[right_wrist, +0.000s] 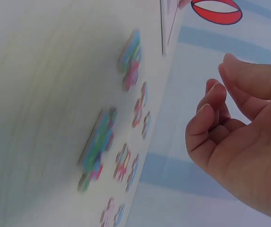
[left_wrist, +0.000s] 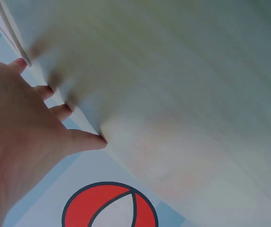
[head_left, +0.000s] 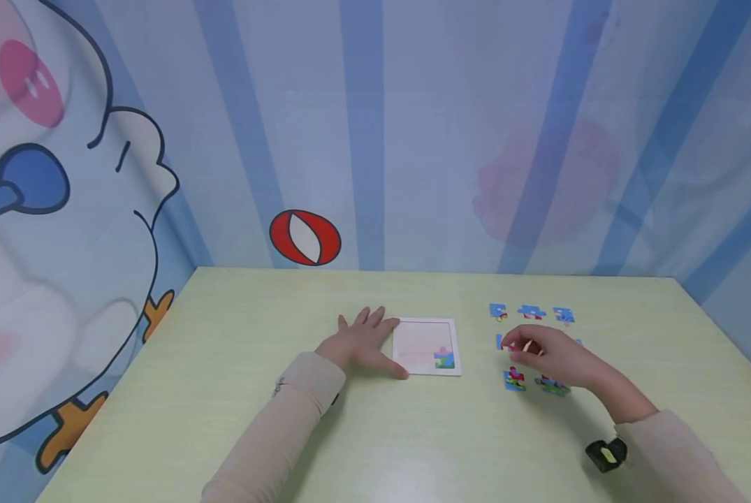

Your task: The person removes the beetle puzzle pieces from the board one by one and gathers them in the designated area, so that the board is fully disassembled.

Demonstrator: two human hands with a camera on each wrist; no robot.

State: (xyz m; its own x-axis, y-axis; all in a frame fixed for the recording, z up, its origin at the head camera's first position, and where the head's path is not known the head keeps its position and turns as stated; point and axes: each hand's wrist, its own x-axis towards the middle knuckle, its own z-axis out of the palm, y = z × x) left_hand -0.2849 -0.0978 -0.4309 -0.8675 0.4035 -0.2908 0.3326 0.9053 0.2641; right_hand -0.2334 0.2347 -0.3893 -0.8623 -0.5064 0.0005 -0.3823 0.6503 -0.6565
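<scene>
My left hand (head_left: 364, 346) lies spread on the table, with its thumb and a fingertip right at the left edge of a white-rimmed puzzle tray (head_left: 458, 349). One jigsaw piece (head_left: 444, 358), blue and green with pink, sits in the tray's lower right corner. To the right, my right hand (head_left: 554, 354) hovers over rows of loose jigsaw pieces, its fingers loosely bent. Nothing shows between thumb and fingers in the right wrist view. Its fingertips overlap a middle-row piece (head_left: 499, 341) in the head view. Below lie a red-and-blue piece (head_left: 514, 379) and a green-edged piece (head_left: 554, 386).
Three blue pieces, including a left one (head_left: 497, 310), a middle one (head_left: 531, 311) and a right one (head_left: 564, 315), form the far row. A pale table (head_left: 274, 307) runs back to a striped blue backdrop (head_left: 362, 140). A black wrist device (head_left: 606, 455) is by the right sleeve.
</scene>
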